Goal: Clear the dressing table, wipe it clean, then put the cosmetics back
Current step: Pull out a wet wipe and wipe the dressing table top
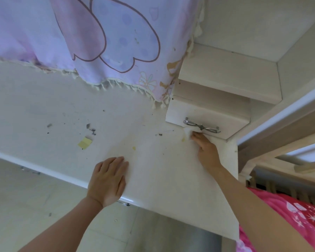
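One left hand (pixel 107 180), one right hand (pixel 205 150), one wipe (pixel 187 132), one drawer (pixel 225 113).

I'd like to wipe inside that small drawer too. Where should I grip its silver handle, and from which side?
Pinch the bow-shaped handle at its middle knot, fingers hooked over from above, pulling toward yourself. It runs level across the drawer front and stands off on end posts, and the drawer sits low on the tabletop, so there probably is little room beneath.
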A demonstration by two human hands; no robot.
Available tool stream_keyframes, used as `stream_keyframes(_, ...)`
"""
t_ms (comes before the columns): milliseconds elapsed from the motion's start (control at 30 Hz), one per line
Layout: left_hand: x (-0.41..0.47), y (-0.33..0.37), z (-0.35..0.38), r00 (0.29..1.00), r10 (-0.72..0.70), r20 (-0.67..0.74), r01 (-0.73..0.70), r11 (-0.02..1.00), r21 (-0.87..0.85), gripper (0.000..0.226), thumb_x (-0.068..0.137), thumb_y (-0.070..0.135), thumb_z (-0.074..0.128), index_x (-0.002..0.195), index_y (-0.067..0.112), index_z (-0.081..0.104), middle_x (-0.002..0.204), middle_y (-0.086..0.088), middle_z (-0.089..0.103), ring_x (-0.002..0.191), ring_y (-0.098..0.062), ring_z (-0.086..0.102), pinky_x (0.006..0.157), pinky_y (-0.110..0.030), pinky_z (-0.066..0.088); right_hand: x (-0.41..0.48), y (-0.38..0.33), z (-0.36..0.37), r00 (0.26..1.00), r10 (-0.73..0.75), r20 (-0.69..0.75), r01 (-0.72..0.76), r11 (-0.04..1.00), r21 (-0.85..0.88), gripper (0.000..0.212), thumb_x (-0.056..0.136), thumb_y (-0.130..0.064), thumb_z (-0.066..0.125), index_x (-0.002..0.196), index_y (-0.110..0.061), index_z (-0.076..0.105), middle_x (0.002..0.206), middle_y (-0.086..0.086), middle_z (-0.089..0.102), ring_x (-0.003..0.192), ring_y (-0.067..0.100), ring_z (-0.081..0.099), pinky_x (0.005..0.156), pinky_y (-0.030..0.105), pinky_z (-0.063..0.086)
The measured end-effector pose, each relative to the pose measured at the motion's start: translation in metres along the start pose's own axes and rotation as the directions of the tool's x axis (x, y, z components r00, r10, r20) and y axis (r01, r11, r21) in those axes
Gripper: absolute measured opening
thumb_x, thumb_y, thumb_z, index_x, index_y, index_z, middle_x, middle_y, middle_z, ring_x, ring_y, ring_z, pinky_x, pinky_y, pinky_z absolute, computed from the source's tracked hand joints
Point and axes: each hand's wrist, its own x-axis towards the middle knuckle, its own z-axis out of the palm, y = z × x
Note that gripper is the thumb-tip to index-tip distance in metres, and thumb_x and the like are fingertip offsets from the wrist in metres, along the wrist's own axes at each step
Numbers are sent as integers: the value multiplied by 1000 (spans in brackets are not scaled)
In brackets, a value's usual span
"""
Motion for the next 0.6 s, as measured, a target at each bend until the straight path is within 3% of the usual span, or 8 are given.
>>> stream_keyframes(67,-1,0,0,1000,1,15,-1,1000,9,38,76,25,38,109,11,50,106,-14,66,100,-25,46,80,-36,33,-4,-9,5,997,-55,56,54,998,18,65,72,27,30,126,-2,51,142,11,40,133,15,32,103,0,11)
stream_keyframes(167,-1,0,-1,1000,0,28,-1,1000,10,39,75,25,37,109,11,50,106,-14,66,100,-26,46,79,-35,33,-25,-36,28,955,-212,209,196,976,93,64,69,20,27,123,-1,54,139,13,42,129,9,29,112,22,16)
stream_keyframes(200,-1,0,-1,999,-1,32,1,1000,6,39,75,24,37,109,11,50,106,-14,66,100,-26,45,79,-35,33,-39,-44,37,927,-273,257,246,960,132,63,66,14,26,120,1,56,135,17,46,130,12,33,112,22,14)
stream_keyframes(300,0,1,-3,999,-19,36,19,1000,-3,39,74,22,36,109,10,49,106,-14,66,100,-26,45,79,-35,33,-101,-53,57,781,-470,411,424,882,204,59,62,11,29,110,-2,61,120,20,60,122,18,40,106,11,10)
stream_keyframes(400,0,1,-4,999,-24,45,25,1000,-19,41,72,21,35,110,8,48,105,-15,67,99,-26,45,80,-35,33,-148,-54,58,669,-578,468,491,816,305,61,62,15,34,112,-13,54,118,15,63,123,13,42,106,18,17)
stream_keyframes(433,0,1,-4,999,-21,44,22,1000,-21,42,72,21,35,110,8,48,105,-15,67,99,-27,45,80,-35,33,-151,-54,56,672,-598,437,491,802,342,62,63,17,33,114,-13,53,120,14,62,126,9,41,107,19,20)
stream_keyframes(500,-1,0,-3,999,-15,39,16,1000,-24,43,72,20,36,111,8,48,106,-16,67,100,-27,46,80,-35,34,-134,-56,48,763,-564,317,438,811,388,64,64,24,35,116,-7,55,122,13,58,129,-2,35,109,15,25)
stream_keyframes(600,-2,-1,-2,1000,-10,29,11,999,-38,42,72,18,37,111,6,51,107,-16,66,101,-27,47,81,-35,34,-70,-55,26,903,-411,126,357,880,313,68,57,27,27,115,6,58,126,18,49,127,-8,31,105,2,14)
